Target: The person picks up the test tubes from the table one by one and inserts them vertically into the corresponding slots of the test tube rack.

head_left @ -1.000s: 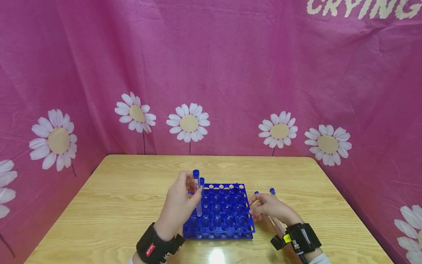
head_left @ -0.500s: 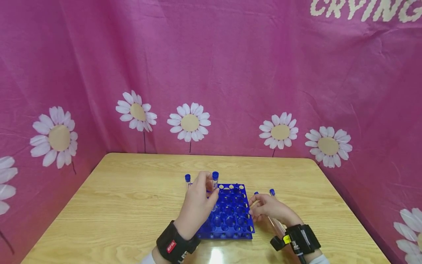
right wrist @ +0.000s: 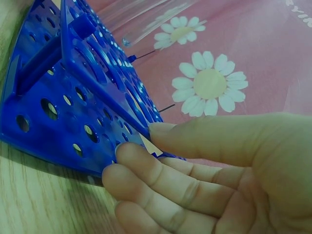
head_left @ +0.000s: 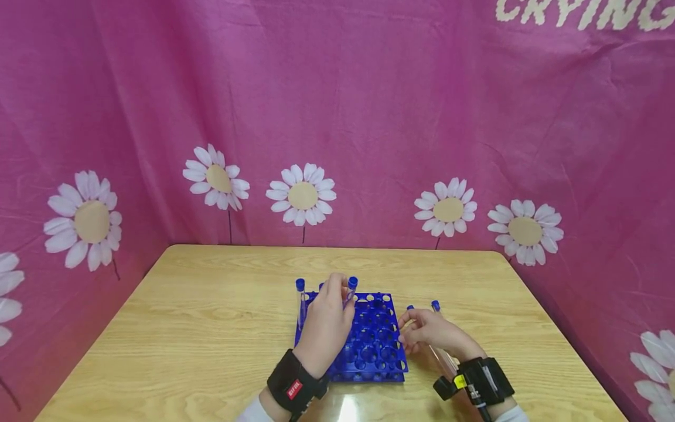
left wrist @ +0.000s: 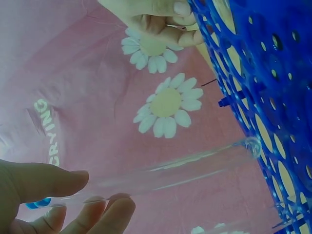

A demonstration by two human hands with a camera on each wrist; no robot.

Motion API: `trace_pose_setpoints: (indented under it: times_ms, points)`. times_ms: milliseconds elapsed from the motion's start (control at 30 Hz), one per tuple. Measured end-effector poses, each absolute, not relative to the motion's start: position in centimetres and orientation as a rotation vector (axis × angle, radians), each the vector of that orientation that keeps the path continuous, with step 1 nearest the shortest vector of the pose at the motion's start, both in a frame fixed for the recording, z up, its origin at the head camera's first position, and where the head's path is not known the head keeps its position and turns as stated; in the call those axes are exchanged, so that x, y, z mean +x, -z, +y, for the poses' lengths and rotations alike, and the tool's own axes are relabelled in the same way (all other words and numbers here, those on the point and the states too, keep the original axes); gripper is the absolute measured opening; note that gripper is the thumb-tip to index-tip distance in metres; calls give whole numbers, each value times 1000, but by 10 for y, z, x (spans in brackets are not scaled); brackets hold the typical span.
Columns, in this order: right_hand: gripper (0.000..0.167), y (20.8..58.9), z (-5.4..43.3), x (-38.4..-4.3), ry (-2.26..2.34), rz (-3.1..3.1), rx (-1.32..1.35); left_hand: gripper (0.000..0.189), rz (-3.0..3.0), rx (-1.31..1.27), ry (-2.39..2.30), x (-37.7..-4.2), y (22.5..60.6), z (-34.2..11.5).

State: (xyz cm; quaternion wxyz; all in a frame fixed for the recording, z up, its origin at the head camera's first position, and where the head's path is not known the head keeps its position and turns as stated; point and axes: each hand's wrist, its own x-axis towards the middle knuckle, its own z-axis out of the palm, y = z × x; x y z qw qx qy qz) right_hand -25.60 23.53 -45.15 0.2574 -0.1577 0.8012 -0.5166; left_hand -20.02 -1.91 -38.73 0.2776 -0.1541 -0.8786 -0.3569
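Note:
My left hand (head_left: pixel 328 325) pinches a clear test tube (left wrist: pixel 195 168) with a blue cap (head_left: pixel 353 283) between thumb and fingers, over the blue test tube rack (head_left: pixel 369 354). The tube leans a little. In the left wrist view its rounded bottom is close to the rack's upper plate; whether it sits inside a hole I cannot tell. At the rack's right side, my right hand (head_left: pixel 435 333) holds the upper plate's edge, thumb (right wrist: pixel 195 139) on top and fingers below. Another capped tube (head_left: pixel 301 302) stands at the rack's left, and a further blue cap (head_left: pixel 321 285) shows partly behind the left hand.
On the wooden table (head_left: pixel 211 328), two more blue-capped tubes (head_left: pixel 435 306) lie to the right, partly covered by the right hand and wrist. A pink curtain (head_left: pixel 369 117) printed with daisies surrounds the table's back and sides.
My left hand has moved right across the rack with its tube, which now tilts more. The tube standing at the rack's left has come into view. My right hand has stayed in place.

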Motion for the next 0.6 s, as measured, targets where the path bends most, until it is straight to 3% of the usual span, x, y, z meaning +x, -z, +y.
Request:
trace_pose_setpoints:
  times_ms: [600]
  points:
    - [32, 453, 236, -256, 1417, 2158, -440, 34, -2403, -370, 806, -205, 400, -20]
